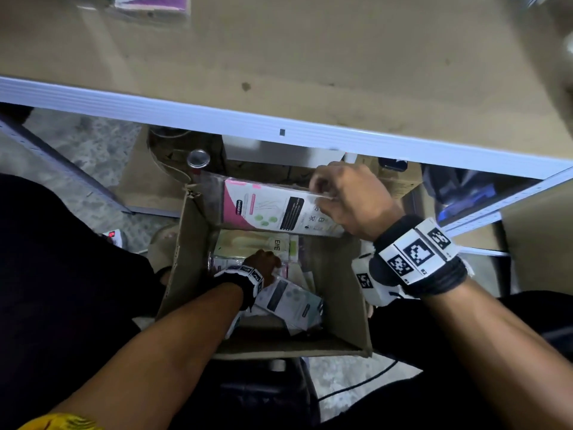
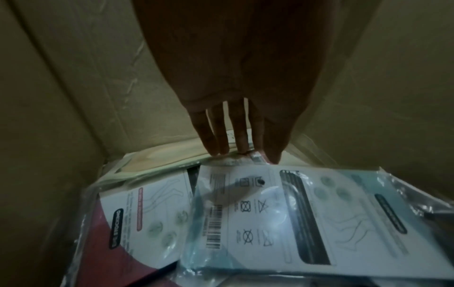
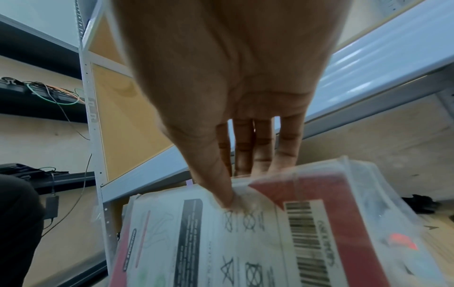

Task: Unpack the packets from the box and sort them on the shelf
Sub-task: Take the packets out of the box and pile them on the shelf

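An open cardboard box [image 1: 338,305] stands on the floor below the shelf board [image 1: 310,72]. My left hand [image 1: 263,265] is deep inside it. Its fingers and thumb [image 2: 245,153] pinch the top edge of a blue-and-white packet [image 2: 294,213] that lies over a pink-and-white packet [image 2: 147,213] and a cream one [image 2: 159,157]. My right hand [image 1: 319,193] grips a stack of pink-and-white packets [image 1: 273,212] above the box's far edge, thumb [image 3: 228,198] on the front and fingers behind the stack [image 3: 245,242]. One packet [image 1: 152,3] lies on the shelf at the far left.
The shelf's white metal edge [image 1: 217,119] runs just above the box. Under it sit a can [image 1: 198,158] and a white box [image 1: 279,153]. A lower shelf with dark items [image 1: 465,193] is at the right. A black cable [image 1: 356,386] crosses the floor.
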A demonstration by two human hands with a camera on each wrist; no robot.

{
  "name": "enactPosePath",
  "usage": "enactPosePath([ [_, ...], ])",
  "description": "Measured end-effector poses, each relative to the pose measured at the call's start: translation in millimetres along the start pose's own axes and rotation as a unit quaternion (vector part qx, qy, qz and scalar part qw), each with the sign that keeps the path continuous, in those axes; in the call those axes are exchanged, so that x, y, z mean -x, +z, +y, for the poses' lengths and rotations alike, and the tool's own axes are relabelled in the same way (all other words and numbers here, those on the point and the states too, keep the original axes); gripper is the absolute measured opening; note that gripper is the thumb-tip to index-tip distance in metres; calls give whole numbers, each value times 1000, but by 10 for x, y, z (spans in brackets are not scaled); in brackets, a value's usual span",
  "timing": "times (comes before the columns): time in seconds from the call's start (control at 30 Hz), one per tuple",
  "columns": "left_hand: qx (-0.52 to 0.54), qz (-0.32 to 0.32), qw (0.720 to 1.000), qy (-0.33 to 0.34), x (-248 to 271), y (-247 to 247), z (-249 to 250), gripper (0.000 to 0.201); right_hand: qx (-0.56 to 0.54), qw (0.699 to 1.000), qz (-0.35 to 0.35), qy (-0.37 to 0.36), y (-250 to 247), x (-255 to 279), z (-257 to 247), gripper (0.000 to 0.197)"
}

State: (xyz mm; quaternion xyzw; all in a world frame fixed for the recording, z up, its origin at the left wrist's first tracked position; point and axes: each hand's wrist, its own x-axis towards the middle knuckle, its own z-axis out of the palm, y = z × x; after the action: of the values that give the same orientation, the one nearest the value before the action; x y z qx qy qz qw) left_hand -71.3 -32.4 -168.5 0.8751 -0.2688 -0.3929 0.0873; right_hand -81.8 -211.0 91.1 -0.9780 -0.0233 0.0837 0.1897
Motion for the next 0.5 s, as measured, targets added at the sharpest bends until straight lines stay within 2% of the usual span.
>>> enactPosePath([
  [0.23,-217,-14,976,16,-118,64,-8,46,-32,999,7,-1,-33,-15,10,12],
  [0.37,-249,-32,968,8,-119,206,-25,30,-35,999,8,2,-48,-49,24,12],
  [0.5,-249,-36,968,18,-100,295,-13,27,-39,999,5,7,-66,-84,42,11],
])
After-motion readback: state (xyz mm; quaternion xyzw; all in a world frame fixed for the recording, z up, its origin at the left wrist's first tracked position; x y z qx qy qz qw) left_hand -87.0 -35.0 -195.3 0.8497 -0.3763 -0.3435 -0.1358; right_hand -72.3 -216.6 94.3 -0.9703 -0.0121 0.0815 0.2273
